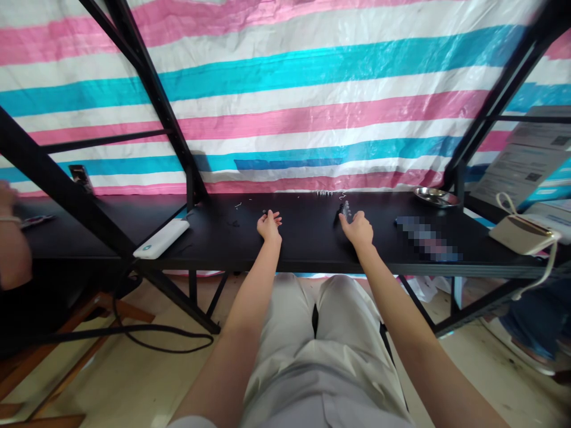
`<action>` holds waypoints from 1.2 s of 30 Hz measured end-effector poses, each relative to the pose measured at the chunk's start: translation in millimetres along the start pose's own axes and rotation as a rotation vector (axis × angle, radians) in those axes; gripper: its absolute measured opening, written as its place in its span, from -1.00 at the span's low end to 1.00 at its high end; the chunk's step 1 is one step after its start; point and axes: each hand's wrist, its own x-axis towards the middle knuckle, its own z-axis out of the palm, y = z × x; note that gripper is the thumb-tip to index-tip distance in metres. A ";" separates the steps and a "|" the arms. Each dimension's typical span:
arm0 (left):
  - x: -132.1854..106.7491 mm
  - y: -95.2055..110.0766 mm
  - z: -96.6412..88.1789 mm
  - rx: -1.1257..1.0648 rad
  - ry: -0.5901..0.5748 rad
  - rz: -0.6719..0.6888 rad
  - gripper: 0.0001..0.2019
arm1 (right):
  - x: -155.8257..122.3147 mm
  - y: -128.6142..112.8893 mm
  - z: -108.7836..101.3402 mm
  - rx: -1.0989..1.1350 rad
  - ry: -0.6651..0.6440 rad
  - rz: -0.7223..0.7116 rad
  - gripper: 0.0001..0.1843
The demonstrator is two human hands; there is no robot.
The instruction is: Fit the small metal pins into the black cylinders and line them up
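My left hand is over the black tabletop, its thumb and index finger drawn together and the other fingers loosely curled. A tiny object shows at its fingertips, too small to name. To the right, my right hand grips a small dark piece with a row of grey bumps; the fingers partly hide it. Beyond the hands, a row of small white pieces lies near the table's back edge. A thin squiggly white piece is beside that row, and another lies farther left.
A white power bank or similar slab lies left, near a black frame post. On the right are a shiny metal dish, a blurred-out flat item and a cream pouch. Another person's arm shows at far left.
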 end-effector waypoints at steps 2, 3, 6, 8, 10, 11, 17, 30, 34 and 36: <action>-2.5 1.0 0.2 0.027 -0.035 -0.004 -0.83 | -0.1 -0.5 -0.2 -0.002 0.062 -0.014 -0.53; -4.0 1.4 0.5 0.030 -0.063 -0.009 -0.81 | 0.0 -0.4 -0.2 0.004 0.106 -0.027 -0.54; -9.4 2.3 2.0 0.008 -0.204 -0.044 -0.80 | -0.1 1.4 0.6 0.045 0.258 -0.106 -0.61; -14.0 2.6 3.1 0.018 -0.351 -0.079 -0.78 | -1.6 2.6 1.8 0.076 0.329 -0.215 -0.64; -19.3 2.9 3.7 0.067 -0.534 -0.117 -0.73 | -4.7 2.1 3.6 0.095 0.332 -0.369 -0.65; -22.1 3.0 3.8 0.102 -0.632 -0.138 -0.70 | -6.8 1.0 4.7 0.099 0.308 -0.455 -0.65; -36.6 3.4 2.2 0.280 -1.041 -0.236 -0.62 | -18.4 -12.5 9.8 0.055 0.000 -0.923 -0.64; -36.6 0.8 3.4 0.332 -1.087 -0.237 -0.64 | -19.0 -15.6 12.7 -0.084 -0.140 -0.940 -0.64; -36.6 0.1 4.3 0.342 -1.036 -0.215 -0.66 | -19.3 -16.0 12.5 -0.075 -0.113 -0.946 -0.63; -37.5 0.6 4.8 0.350 -1.014 -0.202 -0.66 | -19.2 -16.1 12.5 -0.072 -0.107 -0.946 -0.62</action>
